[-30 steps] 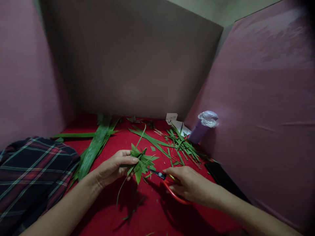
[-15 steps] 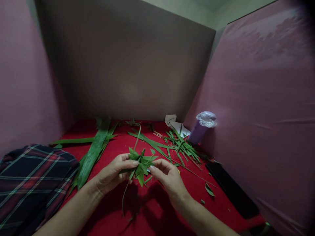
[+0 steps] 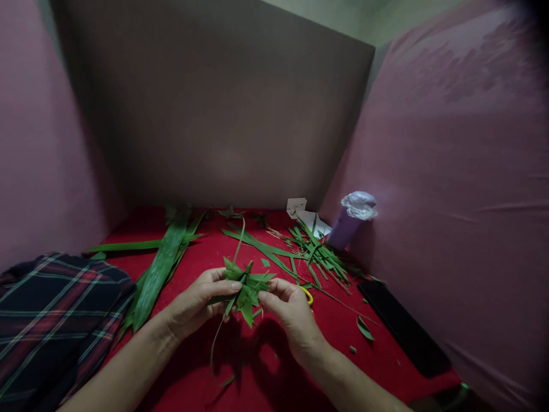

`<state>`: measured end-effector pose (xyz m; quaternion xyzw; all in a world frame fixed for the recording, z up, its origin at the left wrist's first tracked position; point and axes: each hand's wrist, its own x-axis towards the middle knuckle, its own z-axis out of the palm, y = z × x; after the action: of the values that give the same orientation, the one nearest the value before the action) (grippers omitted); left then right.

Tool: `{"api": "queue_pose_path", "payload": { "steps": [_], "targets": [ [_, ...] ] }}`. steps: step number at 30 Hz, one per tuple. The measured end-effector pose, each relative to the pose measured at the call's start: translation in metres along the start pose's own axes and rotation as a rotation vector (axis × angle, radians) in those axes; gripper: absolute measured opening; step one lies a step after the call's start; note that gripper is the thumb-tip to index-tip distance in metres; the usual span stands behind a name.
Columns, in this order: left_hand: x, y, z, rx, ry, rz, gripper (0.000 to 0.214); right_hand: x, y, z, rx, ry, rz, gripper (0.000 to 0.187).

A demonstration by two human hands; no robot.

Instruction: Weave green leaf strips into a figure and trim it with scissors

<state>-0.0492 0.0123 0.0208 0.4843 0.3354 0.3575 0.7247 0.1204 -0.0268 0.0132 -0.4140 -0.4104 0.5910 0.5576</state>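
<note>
Both hands hold a folded green leaf ornament (image 3: 246,289) with pointed tips spreading out from its middle, above a red cloth (image 3: 274,366). My left hand (image 3: 206,297) pinches it from the left, thumb on top near the centre and fingers underneath. On the opposite side, my right hand (image 3: 287,306) has thumb and forefinger closed on one of the leaf tips. A thin strip rises from the ornament toward the back, and another curls down below it. Just behind my right hand shows the yellow handle (image 3: 307,294) of some tool, mostly hidden.
Long broad leaves (image 3: 163,263) lie at left beside a plaid cloth (image 3: 64,320). Cut leaf strips (image 3: 321,257) are heaped at back right, near white paper (image 3: 295,207) and a purple plastic-wrapped object (image 3: 345,226). A black flat object (image 3: 403,326) lies along the right wall.
My right hand has shifted slightly left on the leaf tip. More of the yellow handle shows behind it. The lower strip's end has swung to the right.
</note>
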Motion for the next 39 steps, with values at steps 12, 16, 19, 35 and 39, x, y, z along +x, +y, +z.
{"api": "queue_pose_path", "payload": {
  "steps": [12,16,19,35,39],
  "targets": [
    [0.001,0.001,-0.002,0.013,-0.007,0.004,0.02,0.002,-0.003,-0.005,-0.096,0.008,0.003,0.014],
    [0.001,0.002,-0.002,0.017,-0.001,0.015,0.018,0.002,-0.003,-0.011,-0.156,-0.004,-0.006,0.011],
    [0.001,0.001,-0.003,-0.003,0.008,0.018,0.015,0.001,0.002,-0.017,-0.332,-0.088,-0.017,0.008],
    [0.006,-0.003,0.005,-0.141,0.291,0.12,0.019,0.031,0.004,-0.024,-0.223,-0.107,0.012,0.037],
    [0.006,-0.003,0.01,-0.198,0.369,0.12,0.029,0.035,0.004,-0.016,-0.178,-0.166,-0.012,0.038]
  ]
}}
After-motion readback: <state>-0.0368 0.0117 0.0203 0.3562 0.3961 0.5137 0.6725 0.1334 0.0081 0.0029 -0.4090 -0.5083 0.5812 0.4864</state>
